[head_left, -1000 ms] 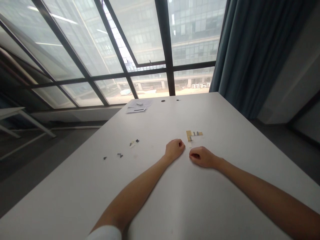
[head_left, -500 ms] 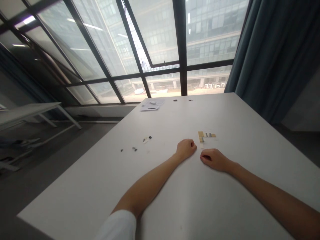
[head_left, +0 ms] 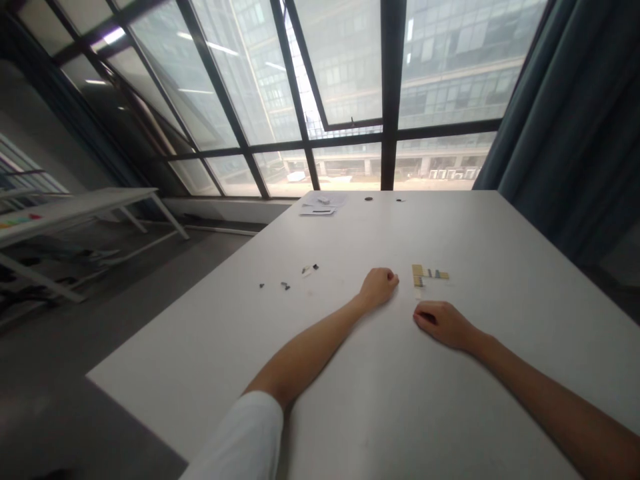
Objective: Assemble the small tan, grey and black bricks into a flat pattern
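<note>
Yellow pieces (head_left: 417, 275), left hand (head_left: 379, 287) and right hand (head_left: 441, 323) nearby, fingers loosely curled, contents hidden

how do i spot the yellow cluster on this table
Start at the big white table and find the right hand. Just beyond it lies the yellow cluster, its pieces packed close together, unlike the small scattered bits over to the left.

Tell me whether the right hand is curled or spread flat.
Curled: the right hand bends inward around a dark hollow, near the yellow pieces. Whether it holds anything, I cannot tell.
</note>
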The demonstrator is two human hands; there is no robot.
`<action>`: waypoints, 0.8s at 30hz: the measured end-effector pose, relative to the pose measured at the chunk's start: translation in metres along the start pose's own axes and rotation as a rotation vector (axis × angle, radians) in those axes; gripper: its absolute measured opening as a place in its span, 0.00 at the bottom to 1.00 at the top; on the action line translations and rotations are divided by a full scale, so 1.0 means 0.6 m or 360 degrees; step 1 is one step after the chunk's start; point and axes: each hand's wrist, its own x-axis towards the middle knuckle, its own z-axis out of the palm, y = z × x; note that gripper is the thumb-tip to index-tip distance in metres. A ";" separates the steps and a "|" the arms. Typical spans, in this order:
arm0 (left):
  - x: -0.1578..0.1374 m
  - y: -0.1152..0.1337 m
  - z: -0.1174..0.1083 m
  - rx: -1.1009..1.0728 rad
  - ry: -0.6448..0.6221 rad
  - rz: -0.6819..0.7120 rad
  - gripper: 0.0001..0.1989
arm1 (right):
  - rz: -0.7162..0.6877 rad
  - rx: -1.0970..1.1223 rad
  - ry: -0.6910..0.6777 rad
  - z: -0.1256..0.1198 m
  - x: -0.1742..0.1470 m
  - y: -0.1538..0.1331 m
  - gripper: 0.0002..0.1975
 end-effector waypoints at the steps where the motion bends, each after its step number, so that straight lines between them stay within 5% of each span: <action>1: 0.008 -0.004 -0.011 -0.0023 0.0024 -0.0014 0.16 | -0.0005 -0.0005 -0.0003 0.000 0.000 0.000 0.12; 7: 0.045 -0.058 -0.106 -0.0123 0.0194 -0.0114 0.12 | 0.0008 -0.0017 -0.0016 -0.002 -0.001 0.000 0.12; 15: 0.012 -0.212 -0.231 0.0251 0.0180 -0.0345 0.16 | 0.0031 0.0022 -0.0008 0.010 -0.004 0.016 0.13; 24: -0.057 -0.326 -0.263 0.0447 0.0073 -0.0525 0.15 | 0.0053 0.0003 -0.0008 0.005 -0.005 0.012 0.15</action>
